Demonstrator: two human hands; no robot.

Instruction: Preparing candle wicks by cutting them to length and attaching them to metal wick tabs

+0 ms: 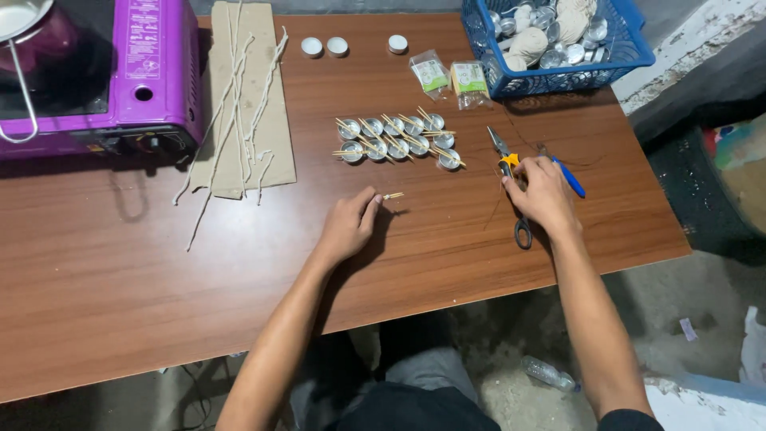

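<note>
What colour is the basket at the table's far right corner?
Blue; the basket shows best in the head view, holding metal cups and balls of string.

2 clear packets (450, 78) by basket (558, 76), stove label (144, 28)

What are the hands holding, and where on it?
Left hand pinches small wooden sticks by one end. Right hand rests on the scissors near the pivot; a grip cannot be told.
</note>
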